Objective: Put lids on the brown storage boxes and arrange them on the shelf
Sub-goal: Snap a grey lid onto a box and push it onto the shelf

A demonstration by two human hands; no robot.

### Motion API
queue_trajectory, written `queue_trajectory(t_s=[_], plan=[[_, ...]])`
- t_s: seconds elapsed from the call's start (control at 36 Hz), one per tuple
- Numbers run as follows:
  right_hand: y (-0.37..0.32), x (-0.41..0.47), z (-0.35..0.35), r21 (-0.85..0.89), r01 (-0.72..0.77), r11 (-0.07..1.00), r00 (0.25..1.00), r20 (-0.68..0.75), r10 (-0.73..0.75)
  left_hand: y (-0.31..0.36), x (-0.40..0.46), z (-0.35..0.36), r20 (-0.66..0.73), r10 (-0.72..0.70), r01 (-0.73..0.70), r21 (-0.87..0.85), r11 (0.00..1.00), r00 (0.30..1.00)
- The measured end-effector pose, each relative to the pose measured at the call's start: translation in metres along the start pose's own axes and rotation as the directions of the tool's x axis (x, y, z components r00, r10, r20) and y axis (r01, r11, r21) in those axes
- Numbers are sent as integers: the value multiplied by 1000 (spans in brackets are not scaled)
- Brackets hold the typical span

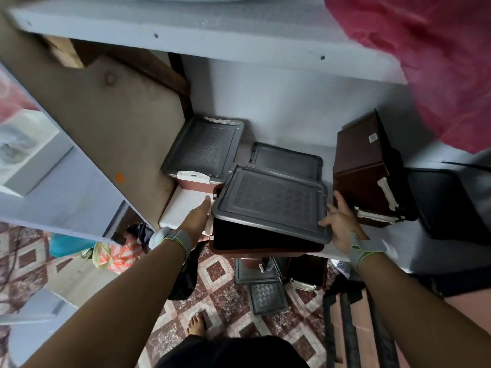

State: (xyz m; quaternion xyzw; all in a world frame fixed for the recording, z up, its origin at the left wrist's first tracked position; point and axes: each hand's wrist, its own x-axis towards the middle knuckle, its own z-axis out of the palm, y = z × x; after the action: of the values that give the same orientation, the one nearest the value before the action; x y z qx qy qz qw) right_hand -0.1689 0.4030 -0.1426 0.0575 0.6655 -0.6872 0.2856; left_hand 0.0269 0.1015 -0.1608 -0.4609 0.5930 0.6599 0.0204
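A brown storage box with a dark grey lid sits tilted at the front edge of the white shelf. My left hand lies flat against the box's left side. My right hand touches the lid's right edge with spread fingers. Behind it on the shelf stand a lidded brown box with white latches and another lidded box. A dark brown box lies tipped on its side at the right.
A loose dark lid rests on the shelf at far right. Below on the patterned floor lie more boxes and lids, a black bag and my bare foot. A pink cloth hangs at upper right; a slanted board closes the left.
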Motion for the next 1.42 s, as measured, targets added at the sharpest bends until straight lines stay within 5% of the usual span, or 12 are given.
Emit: queue_trajectory(t_s=[0.28, 0.5, 0.61, 0.72, 0.97, 1.17, 1.42], plan=[[13, -5, 5, -313, 55, 948, 998, -14, -62, -7, -5, 9, 46, 143, -146, 61, 987, 989], [13, -8, 8, -741, 157, 653, 976, 17, -215, -9, -11, 11, 131, 101, -111, 71, 991, 986], [13, -11, 11, -671, 56, 739, 970, -139, -200, -10, -11, 12, 151, 96, -110, 89, 990, 984], [12, -7, 11, -727, -135, 674, 951, -285, -117, -9, -11, 13, 150, 97, -112, 98, 989, 984], [14, -7, 1, -490, -208, 846, 969, -224, 108, -9, -6, 18, 54, 136, -140, 68, 988, 989], [14, -21, -12, -143, -464, 874, 882, -164, 441, -20, 8, 21, 15, -68, 70, -208, 976, 998], [11, -11, -11, -163, -472, 866, 874, -217, 435, -11, 7, 18, 13, -6, 6, 0, 1000, 1000]])
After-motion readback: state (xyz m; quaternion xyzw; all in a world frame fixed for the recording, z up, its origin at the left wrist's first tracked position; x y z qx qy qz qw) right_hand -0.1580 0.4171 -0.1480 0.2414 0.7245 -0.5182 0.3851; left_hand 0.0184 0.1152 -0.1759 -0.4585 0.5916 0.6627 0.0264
